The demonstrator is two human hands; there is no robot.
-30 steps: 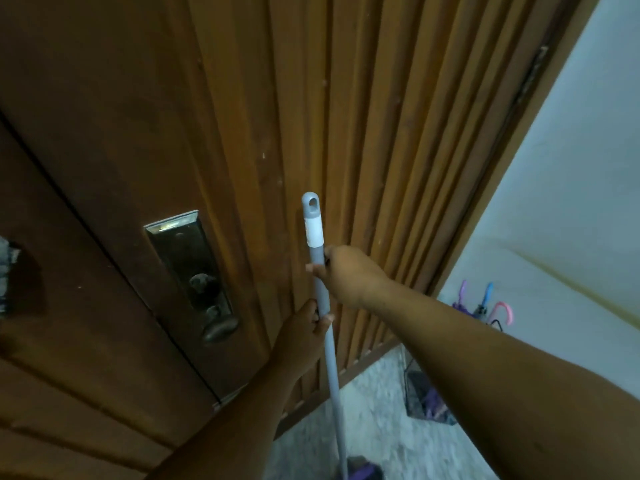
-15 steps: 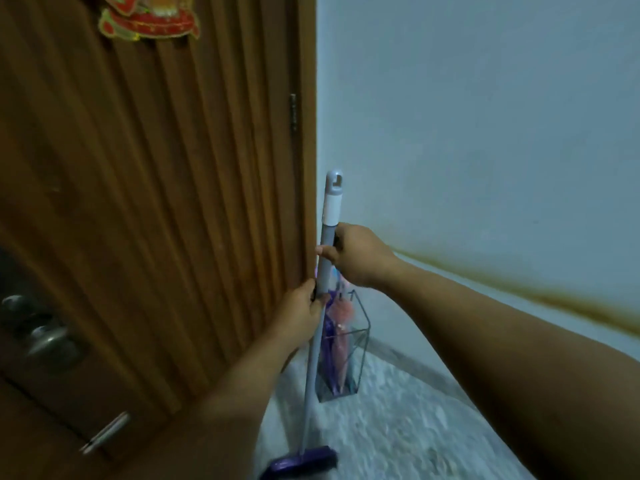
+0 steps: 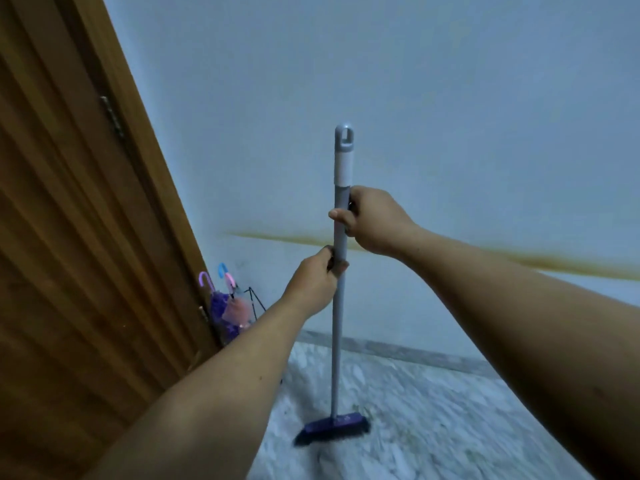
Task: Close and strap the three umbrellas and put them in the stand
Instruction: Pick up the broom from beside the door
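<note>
Umbrellas [image 3: 227, 306] in stand [image 3: 254, 303], by the door.
You have three closed umbrellas upright in a black wire stand on the floor: crook handles purple, blue and pink uppermost; purple and pink canopies gathered; straps too small to tell.

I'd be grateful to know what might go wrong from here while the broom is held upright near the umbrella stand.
1. A wide sweep of the broom, gripped by the left hand and right hand, might knock the wire stand holding the umbrellas.
2. The handle top might scrape the wall.
</note>
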